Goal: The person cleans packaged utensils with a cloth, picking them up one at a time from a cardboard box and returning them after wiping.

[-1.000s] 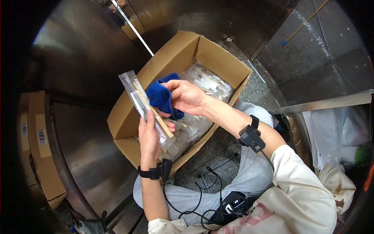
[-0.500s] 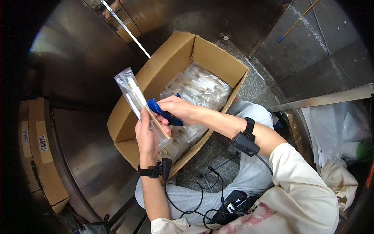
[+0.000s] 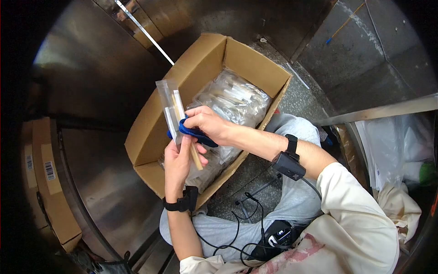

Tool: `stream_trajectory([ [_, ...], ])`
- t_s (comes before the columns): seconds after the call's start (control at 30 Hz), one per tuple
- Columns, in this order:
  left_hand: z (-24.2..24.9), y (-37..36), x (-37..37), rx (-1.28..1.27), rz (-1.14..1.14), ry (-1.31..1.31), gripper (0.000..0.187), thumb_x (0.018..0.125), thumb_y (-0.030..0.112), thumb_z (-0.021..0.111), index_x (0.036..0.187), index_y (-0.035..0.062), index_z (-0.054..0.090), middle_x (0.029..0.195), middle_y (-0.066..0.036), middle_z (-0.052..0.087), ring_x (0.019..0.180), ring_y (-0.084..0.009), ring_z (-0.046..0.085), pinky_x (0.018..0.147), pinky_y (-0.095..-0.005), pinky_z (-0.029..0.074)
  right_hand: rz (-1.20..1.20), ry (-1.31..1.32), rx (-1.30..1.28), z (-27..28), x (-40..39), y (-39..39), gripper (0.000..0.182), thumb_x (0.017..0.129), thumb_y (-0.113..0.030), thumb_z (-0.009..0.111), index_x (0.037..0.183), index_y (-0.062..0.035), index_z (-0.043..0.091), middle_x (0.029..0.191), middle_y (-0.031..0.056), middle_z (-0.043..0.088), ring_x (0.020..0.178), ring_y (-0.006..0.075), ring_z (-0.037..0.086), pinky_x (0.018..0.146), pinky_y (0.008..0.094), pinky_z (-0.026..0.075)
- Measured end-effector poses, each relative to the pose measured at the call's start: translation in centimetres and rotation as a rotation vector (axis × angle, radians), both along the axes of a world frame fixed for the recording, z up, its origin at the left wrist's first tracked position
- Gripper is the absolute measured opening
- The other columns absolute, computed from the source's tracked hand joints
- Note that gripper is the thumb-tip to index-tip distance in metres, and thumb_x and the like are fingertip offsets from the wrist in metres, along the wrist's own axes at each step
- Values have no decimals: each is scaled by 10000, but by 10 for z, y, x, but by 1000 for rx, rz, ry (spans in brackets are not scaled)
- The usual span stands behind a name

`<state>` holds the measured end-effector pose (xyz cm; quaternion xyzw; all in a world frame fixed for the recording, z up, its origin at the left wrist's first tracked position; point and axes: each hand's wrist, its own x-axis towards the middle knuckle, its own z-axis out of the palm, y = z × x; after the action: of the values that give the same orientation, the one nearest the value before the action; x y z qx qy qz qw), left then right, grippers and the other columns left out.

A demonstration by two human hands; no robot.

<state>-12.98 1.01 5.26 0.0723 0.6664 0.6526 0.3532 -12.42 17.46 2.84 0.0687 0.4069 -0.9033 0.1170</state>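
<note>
My left hand (image 3: 178, 160) pinches a clear plastic packet (image 3: 166, 98) with wooden sticks and white slips inside, held upright over the left side of an open cardboard box (image 3: 150, 132). My right hand (image 3: 205, 123) grips a blue strap (image 3: 198, 133), which wraps around the middle of the packet. Both hands are close together, and the fingertips are partly hidden by the strap and packet. Many similar clear packets (image 3: 237, 98) lie piled inside the box.
Metal panels (image 3: 100, 160) stand to the left. Flat cartons with barcode labels (image 3: 50, 178) lean at the far left. Clear plastic bags (image 3: 388, 146) and a cream cloth (image 3: 399, 208) are at the right. Black cables (image 3: 228, 242) trail over the person's lap.
The packet has moved slightly right and stands more upright. The blue strap now goes around it, where before it hung beside it. My left hand has shifted a little right.
</note>
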Motion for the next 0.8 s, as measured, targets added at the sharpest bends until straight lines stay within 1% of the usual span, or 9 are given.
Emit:
stream_trajectory([
  [0.07, -1, -1, -1, 23, -13, -20, 324, 1049, 312, 496, 1026, -2, 569, 791, -139, 684, 595, -215, 679, 563, -320, 571, -5, 2, 24, 5, 3, 3, 110, 864, -107, 601, 842, -4, 635, 706, 68, 605, 549, 129, 531, 515, 273, 440],
  [0.17, 3, -1, -4, 71, 32, -86, 335, 1028, 291, 547, 1012, -39, 598, 816, -150, 693, 654, -225, 703, 594, -328, 581, 73, 22, -47, 5, 2, 9, 156, 944, -170, 600, 949, -18, 632, 744, 56, 625, 593, 108, 575, 537, 254, 475],
  [0.3, 9, 7, 1, -51, 32, -11, 289, 1007, 250, 594, 1030, -39, 589, 833, -154, 694, 650, -217, 698, 595, -321, 579, -27, -9, 74, -3, -4, 9, 149, 932, -157, 643, 968, -12, 641, 786, 56, 639, 619, 103, 592, 540, 263, 484],
  [0.4, 3, 11, 2, -18, 77, 19, 272, 1014, 244, 579, 1038, -26, 589, 832, -149, 692, 644, -216, 697, 586, -316, 578, -96, -54, 166, 5, -3, 11, 158, 934, -161, 651, 967, -6, 648, 791, 57, 644, 620, 106, 594, 547, 265, 486],
  [0.53, -5, 9, -1, 27, 82, 7, 252, 1019, 239, 569, 1023, -12, 594, 811, -142, 688, 624, -212, 693, 567, -309, 577, -120, -63, 124, 3, -2, 11, 150, 935, -151, 651, 961, -4, 655, 792, 57, 645, 617, 111, 595, 545, 265, 485],
  [0.67, -2, 4, -4, 66, 35, -65, 249, 1020, 245, 562, 988, 1, 598, 780, -132, 682, 592, -203, 683, 547, -303, 575, -33, -28, 113, 4, 1, 12, 164, 951, -159, 632, 1013, -9, 649, 787, 58, 647, 616, 119, 595, 564, 265, 488],
  [0.73, 0, 3, -6, 78, 32, -89, 251, 1019, 250, 562, 978, 5, 599, 772, -130, 681, 584, -198, 679, 546, -302, 575, 37, -72, -44, 6, 5, 12, 192, 968, -206, 610, 1004, -21, 646, 772, 51, 641, 638, 117, 597, 574, 266, 483],
  [0.77, 1, 2, -7, 92, 37, -99, 255, 1017, 255, 564, 976, 6, 601, 771, -128, 681, 585, -197, 679, 545, -302, 574, 68, -73, 29, 9, 7, 13, 248, 987, -277, 572, 971, -42, 648, 767, 49, 635, 640, 118, 584, 594, 274, 471],
  [0.8, 1, 2, -7, 106, 43, -108, 259, 1015, 260, 567, 973, 7, 602, 770, -125, 680, 586, -195, 679, 544, -302, 573, 67, -74, 28, 6, 8, 13, 248, 987, -277, 572, 971, -42, 648, 767, 49, 635, 640, 118, 584, 594, 274, 471],
])
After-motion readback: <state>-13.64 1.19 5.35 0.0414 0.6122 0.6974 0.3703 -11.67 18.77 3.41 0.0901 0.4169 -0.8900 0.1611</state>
